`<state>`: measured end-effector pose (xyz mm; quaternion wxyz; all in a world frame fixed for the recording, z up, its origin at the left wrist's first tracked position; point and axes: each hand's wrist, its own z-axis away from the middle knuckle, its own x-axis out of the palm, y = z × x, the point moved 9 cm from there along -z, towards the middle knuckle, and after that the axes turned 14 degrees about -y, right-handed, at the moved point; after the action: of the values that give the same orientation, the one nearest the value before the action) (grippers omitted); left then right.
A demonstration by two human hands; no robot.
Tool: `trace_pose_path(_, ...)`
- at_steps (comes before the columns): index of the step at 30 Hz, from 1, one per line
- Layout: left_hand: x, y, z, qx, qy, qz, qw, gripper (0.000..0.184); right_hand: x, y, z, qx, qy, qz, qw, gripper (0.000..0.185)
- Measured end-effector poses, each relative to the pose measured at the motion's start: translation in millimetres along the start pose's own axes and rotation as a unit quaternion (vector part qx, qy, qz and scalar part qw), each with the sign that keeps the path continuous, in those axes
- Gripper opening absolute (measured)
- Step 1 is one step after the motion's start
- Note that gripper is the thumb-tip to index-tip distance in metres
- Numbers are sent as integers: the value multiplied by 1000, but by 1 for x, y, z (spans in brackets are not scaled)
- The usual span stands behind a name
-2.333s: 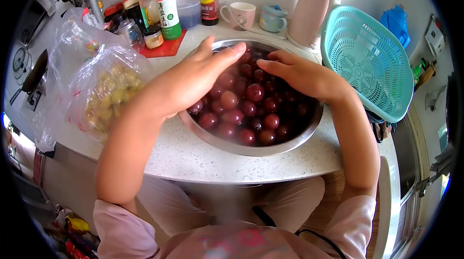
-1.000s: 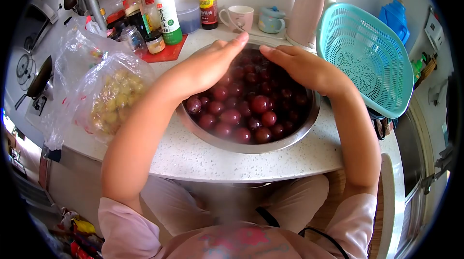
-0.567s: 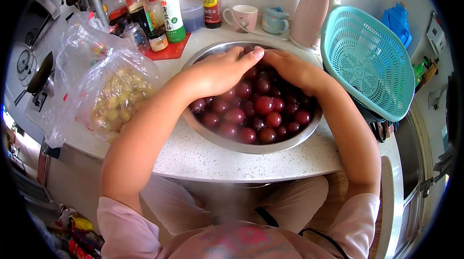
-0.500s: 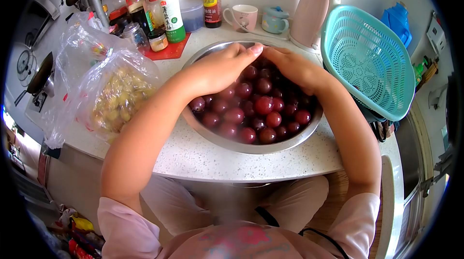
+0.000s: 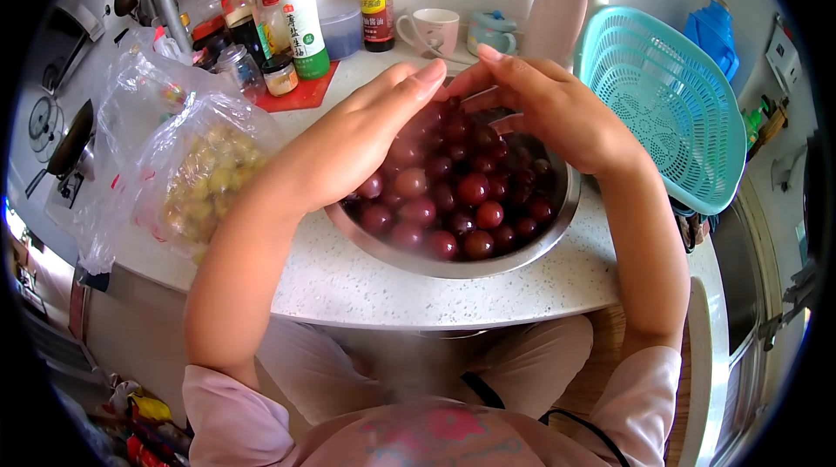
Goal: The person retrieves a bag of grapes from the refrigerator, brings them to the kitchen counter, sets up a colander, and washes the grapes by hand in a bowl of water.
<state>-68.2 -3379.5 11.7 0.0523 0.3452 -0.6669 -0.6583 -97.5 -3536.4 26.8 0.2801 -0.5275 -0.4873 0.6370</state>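
A round metal bowl [image 5: 488, 268] on the counter is filled with dark red, shiny grapes [image 5: 473, 189]. My left hand [image 5: 383, 114] curves around the heap from the left at the far side, thumb raised, its other fingers mostly hidden behind the grapes. From the right, my right hand [image 5: 549, 110] arches over the same heap, with its thumb up and fingers curled toward the left hand. Grapes lie cupped between the two palms, and the thumbs are apart. A bit of bare bowl interior shows below the right hand.
Left of the bowl lies a clear plastic bag of yellow-green fruit [image 5: 209, 184]. Bottles [image 5: 300, 23] and jars stand on a red mat [image 5: 300, 92] behind it. A mug [image 5: 433, 31], a lidded cup [image 5: 493, 34] and a pink kettle [image 5: 555, 10] line the back; a turquoise basket [image 5: 662, 110] leans at right.
My hands have drawn apart and lifted slightly, so the thumbs no longer meet. The grapes at the far side have shifted up between the palms, baring some of the bowl's inside.
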Motion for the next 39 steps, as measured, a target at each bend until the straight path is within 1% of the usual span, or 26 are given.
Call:
trace_pose_path(4, 1, 3, 2, 19, -16, 30, 999, 56, -6, -10, 5, -29, -10, 11, 999, 57)
trace_pose_path(7, -11, 3, 4, 13, 16, 7, 1000, 60, -12, -15, 8, -44, 20, 52, 997, 56)
trace_pose_path(10, -20, -10, 11, -76, 82, -3, 994, 68, -19, -5, 9, -14, 77, 59, 995, 55)
trace_pose_path(13, -17, -18, 13, -147, 88, 9, 985, 74, -25, 16, 10, 83, 82, 140, 983, 57)
trace_pose_path(16, -13, -27, 0, -110, 49, 0, 993, 81, -19, 21, 8, 186, 46, 251, 949, 60)
trace_pose_path(19, -4, -32, -16, -159, -28, -80, 984, 84, -16, 40, -9, 182, 20, 282, 942, 63)
trace_pose_path(22, 1, -47, -31, -222, -56, -165, 959, 85, -11, 47, -25, 123, -18, 272, 954, 61)
trace_pose_path(23, 1, -48, -33, -221, -31, -182, 958, 82, -11, 53, -28, 142, -22, 250, 957, 57)
trace_pose_path(25, -3, -54, -39, -207, -22, -186, 960, 81, -7, 60, -31, 178, -28, 209, 961, 50)
trace_pose_path(26, -6, -56, -42, -200, -17, -189, 961, 81, -6, 60, -31, 178, -29, 195, 964, 49)
trace_pose_path(27, -6, -52, -40, -216, -15, -183, 959, 79, -4, 58, -30, 179, -30, 181, 967, 49)
trace_pose_path(28, -4, -50, -40, -210, -23, -178, 961, 81, -2, 55, -28, 179, -31, 168, 969, 49)
trace_pose_path(30, -1, -47, -40, -197, -40, -169, 965, 87, 7, 41, -16, 216, -49, 144, 964, 51)
trace_pose_path(32, -1, -45, -39, -167, -22, -146, 975, 83, 12, 37, -10, 228, -55, 109, 966, 52)
trace_pose_path(34, -4, -45, -40, -137, -8, -113, 984, 78, 12, 36, -9, 215, -47, 62, 974, 53)
trace_pose_path(36, -6, -44, -40, -106, 4, -72, 992, 73, 4, 56, -25, 138, -55, 4, 989, 52)
trace_pose_path(37, -6, -43, -37, -108, 17, -46, 993, 53, 4, 57, -29, 98, -59, -24, 993, 51)
trace_pose_path(39, -3, -34, -32, -90, 16, -34, 995, 50, -1, 51, -25, 79, -32, -53, 995, 52)
